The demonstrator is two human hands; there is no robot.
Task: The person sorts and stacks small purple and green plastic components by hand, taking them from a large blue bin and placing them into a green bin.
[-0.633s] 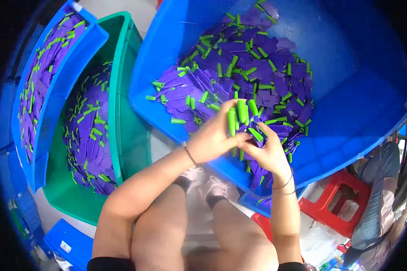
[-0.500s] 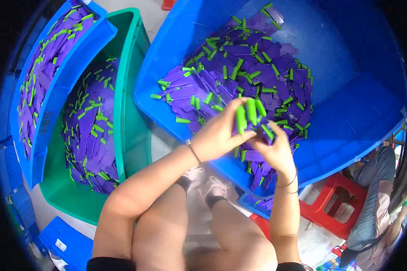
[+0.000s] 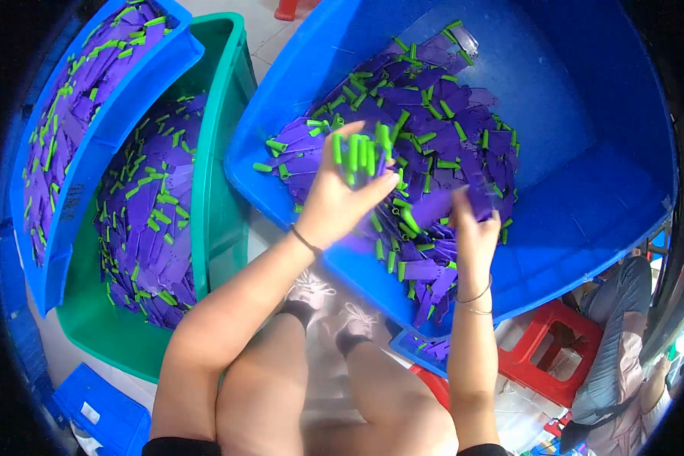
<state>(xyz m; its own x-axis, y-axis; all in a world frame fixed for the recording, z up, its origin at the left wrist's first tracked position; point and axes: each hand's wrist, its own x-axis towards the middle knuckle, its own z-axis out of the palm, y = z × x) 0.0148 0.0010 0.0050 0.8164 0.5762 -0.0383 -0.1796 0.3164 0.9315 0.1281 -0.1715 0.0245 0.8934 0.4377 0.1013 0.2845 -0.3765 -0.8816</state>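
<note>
Over the large blue tub (image 3: 577, 159), my left hand (image 3: 333, 186) is closed around a bunch of flat purple pieces with green tube ends (image 3: 363, 154). The green ends stand up side by side between the thumb and fingers. To its right, my right hand (image 3: 475, 228) pinches one flat purple piece (image 3: 433, 205), blurred by motion, whose green tube end points toward the left hand. Below both hands lies a loose pile of the same pieces (image 3: 433, 266), spread along the tub's near and left side.
On the left stand a green tub (image 3: 224, 152) and a blue crate (image 3: 102, 163), both filled with similar pieces. A red stool (image 3: 528, 353) is at the lower right, beside another person's leg (image 3: 612, 334). A blue lid-like box (image 3: 102, 406) lies at the lower left.
My left hand has moved left and up with its bunch. My right hand has come away from it to the right and lower, drawing one piece along.
</note>
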